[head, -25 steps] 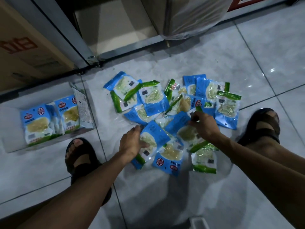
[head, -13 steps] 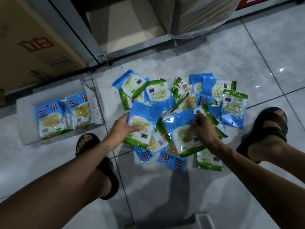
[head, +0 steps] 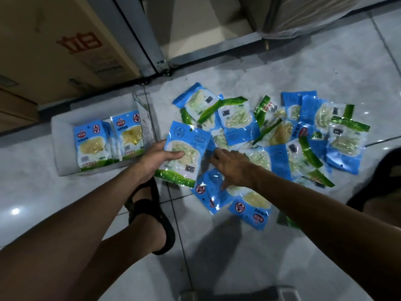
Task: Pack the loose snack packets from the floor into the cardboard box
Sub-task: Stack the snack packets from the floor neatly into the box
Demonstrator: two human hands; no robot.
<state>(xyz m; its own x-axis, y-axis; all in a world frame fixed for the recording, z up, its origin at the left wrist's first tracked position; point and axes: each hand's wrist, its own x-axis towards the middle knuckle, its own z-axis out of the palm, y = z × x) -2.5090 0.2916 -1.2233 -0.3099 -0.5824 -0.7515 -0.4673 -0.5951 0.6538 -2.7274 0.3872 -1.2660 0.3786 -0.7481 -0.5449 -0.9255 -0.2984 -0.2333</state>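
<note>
Nearer the box (head: 63, 152) now, left hand (head: 159, 156) grips packet (head: 187, 146); right hand (head: 235, 168) seemingly empty.

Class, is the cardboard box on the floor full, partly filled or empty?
Partly filled. The box holds a few packets standing side by side, and bare bottom shows beside them.
</note>
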